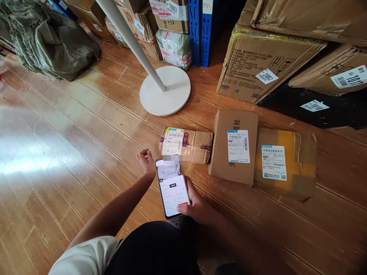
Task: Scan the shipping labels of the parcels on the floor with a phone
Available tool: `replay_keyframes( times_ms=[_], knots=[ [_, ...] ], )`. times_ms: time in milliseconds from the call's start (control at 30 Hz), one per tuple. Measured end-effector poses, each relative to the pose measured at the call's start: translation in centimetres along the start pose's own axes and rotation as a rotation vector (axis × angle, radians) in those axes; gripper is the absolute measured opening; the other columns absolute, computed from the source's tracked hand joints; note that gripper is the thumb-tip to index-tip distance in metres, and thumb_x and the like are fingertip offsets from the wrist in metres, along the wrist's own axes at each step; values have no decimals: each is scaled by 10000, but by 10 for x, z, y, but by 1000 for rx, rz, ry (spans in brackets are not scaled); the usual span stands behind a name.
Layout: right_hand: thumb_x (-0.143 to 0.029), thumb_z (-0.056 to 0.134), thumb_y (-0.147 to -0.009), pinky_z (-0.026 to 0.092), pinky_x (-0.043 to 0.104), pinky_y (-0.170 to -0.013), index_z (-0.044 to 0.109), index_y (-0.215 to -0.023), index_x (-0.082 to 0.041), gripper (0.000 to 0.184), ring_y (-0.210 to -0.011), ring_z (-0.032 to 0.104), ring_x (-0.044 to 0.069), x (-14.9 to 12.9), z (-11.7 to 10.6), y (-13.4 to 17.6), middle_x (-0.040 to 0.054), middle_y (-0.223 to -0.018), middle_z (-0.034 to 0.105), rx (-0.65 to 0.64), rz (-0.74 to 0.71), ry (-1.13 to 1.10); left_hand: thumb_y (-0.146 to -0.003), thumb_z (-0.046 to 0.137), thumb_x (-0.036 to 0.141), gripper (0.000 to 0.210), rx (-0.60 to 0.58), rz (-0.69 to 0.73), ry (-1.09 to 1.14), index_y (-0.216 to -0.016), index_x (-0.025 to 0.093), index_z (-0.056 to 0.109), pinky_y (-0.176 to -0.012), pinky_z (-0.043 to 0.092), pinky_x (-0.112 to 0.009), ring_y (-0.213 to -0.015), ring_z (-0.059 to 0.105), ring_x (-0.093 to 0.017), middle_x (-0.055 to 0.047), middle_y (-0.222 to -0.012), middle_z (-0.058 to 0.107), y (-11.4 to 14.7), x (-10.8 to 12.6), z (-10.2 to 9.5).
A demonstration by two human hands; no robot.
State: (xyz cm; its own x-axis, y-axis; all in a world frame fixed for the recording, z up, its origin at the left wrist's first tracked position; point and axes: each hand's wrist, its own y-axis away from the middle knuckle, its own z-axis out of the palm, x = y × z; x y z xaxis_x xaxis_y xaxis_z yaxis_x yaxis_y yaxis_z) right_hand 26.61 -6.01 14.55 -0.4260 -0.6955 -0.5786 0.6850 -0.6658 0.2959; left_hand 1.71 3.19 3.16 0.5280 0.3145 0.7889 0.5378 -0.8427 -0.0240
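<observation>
The phone is in the right hand, held up above the wooden floor with its top near the small parcel. That hand is closed about the phone, its thumb over the lower right of the screen by a red patch; most of the other fingers are hidden behind. It should be light and stiff, with a smooth glass face that could slip or crack if dropped, so the best hold is probably by the long side edges, with the palm backing the lower half. The left hand shows nothing in it, fingers bent inward, just beside the small parcel's left end; I cannot tell whether its fingertips meet. The small parcel looks light and a little slick under its tape (weight is only a guess here), and would suit a grip across its two long sides. Right of it on the floor, the brown carton looks stiffer and wants two hands on opposite sides, while the taped carton seems softer, with crumpled edges better supported from underneath.
</observation>
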Motion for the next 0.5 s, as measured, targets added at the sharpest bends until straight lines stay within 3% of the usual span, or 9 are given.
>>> replay_keyframes(
  times_ms=[67, 100, 133, 200, 267, 333, 400, 500],
  knots=[
    [-297, 677, -767, 525, 259, -533, 242, -1382, -303, 753, -780, 644, 181, 0, -11, 5, 71, -1138, 604, 7, 5, 13, -935, 409, 345, 220, 48, -31, 107, -1062, 174, 464, -858, 408, -325, -966, 463, -154, -67, -1087, 438, -2, 24, 3],
    [-323, 668, -781, 518, 255, -521, 221, -1392, -298, 757, -776, 647, 185, -1, -18, 9, 70, -1115, 614, 15, 2, 23, -928, 418, 381, 254, -5, -65, 206, -1073, 184, 487, -837, 423, -312, -953, 488, -153, -63, -1077, 474, 0, 38, 5],
    [-345, 657, -795, 511, 251, -509, 211, -1396, -291, 750, -769, 649, 188, -3, -26, 12, 67, -1088, 622, 31, -1, 36, -920, 419, 419, 292, -114, -117, 321, -1076, 192, 516, -805, 437, -303, -930, 513, -156, -60, -1052, 514, 4, 53, 8],
    [-375, 635, -819, 504, 250, -494, 219, -1393, -281, 715, -745, 646, 185, -8, -42, 19, 60, -1051, 630, 93, -3, 64, -906, 386, 519, 415, -442, -280, 532, -1083, 191, 572, -742, 455, -306, -888, 559, -175, -74, -1012, 585, 20, 80, 12],
    [-405, 617, -835, 514, 265, -493, 225, -1399, -282, 698, -727, 641, 184, -13, -56, 24, 59, -1045, 627, 172, 14, 96, -885, 332, 626, 570, -778, -442, 632, -1084, 173, 615, -727, 473, -329, -887, 597, -210, -105, -1011, 639, 40, 101, 15],
    [-446, 592, -851, 528, 286, -496, 213, -1419, -290, 700, -717, 642, 186, -16, -66, 28, 65, -1068, 617, 248, 35, 124, -866, 341, 670, 634, -1000, -520, 668, -1069, 154, 648, -747, 487, -345, -916, 621, -239, -128, -1029, 671, 57, 114, 16],
    [-481, 556, -875, 546, 310, -512, 184, -1443, -301, 703, -732, 651, 193, -17, -71, 30, 78, -1116, 606, 293, 47, 136, -876, 397, 621, 578, -1087, -517, 682, -1061, 143, 665, -761, 492, -337, -927, 627, -238, -129, -1035, 684, 67, 121, 16],
    [-500, 499, -913, 564, 339, -544, 162, -1464, -306, 674, -763, 655, 201, -13, -75, 30, 96, -1170, 597, 304, 30, 111, -887, 468, 517, 461, -1059, -485, 604, -1003, 124, 679, -739, 493, -316, -837, 622, -199, -112, -951, 693, 67, 126, 18]
  ],
)
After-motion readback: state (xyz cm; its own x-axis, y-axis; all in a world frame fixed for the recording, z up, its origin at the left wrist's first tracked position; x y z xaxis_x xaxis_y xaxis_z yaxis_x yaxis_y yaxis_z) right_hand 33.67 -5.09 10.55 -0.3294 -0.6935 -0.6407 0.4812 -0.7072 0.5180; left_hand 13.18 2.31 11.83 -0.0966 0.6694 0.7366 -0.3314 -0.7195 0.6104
